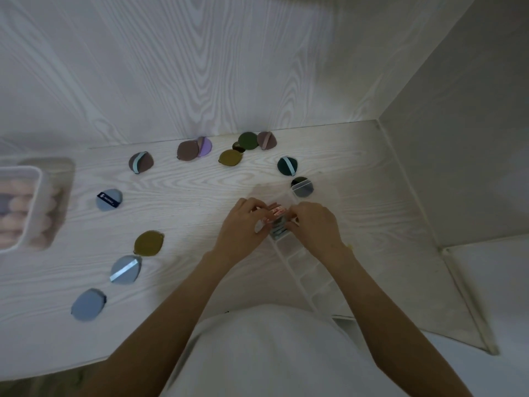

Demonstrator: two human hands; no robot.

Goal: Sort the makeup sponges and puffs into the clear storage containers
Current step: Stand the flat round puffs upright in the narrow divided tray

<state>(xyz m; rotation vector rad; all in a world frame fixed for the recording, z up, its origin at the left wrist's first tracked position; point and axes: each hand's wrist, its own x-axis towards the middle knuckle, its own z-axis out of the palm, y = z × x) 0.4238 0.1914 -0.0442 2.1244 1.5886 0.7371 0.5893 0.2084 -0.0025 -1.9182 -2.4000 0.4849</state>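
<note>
A long clear divided container [310, 272] lies on the white table [200, 196], running from my chest toward the middle. My left hand [243, 223] and my right hand [315, 226] meet over its far end. The fingers of both curl around a pink patterned puff [276, 211] standing in a compartment there, with greyish puffs [278, 228] packed below it. Several loose puffs lie around: blue ones [88, 304] [126, 269] [109, 199], olive ones [148, 243] [230, 157], brown [140, 162] [187, 150], purple [206, 146], green [248, 140] and dark teal [287, 165].
A second clear box [31, 207] filled with pink sponges stands at the table's left edge. A dark puff [302, 187] sits partly under a clear flap just beyond the divided container. Wood-grain walls close the table at the back and on the right.
</note>
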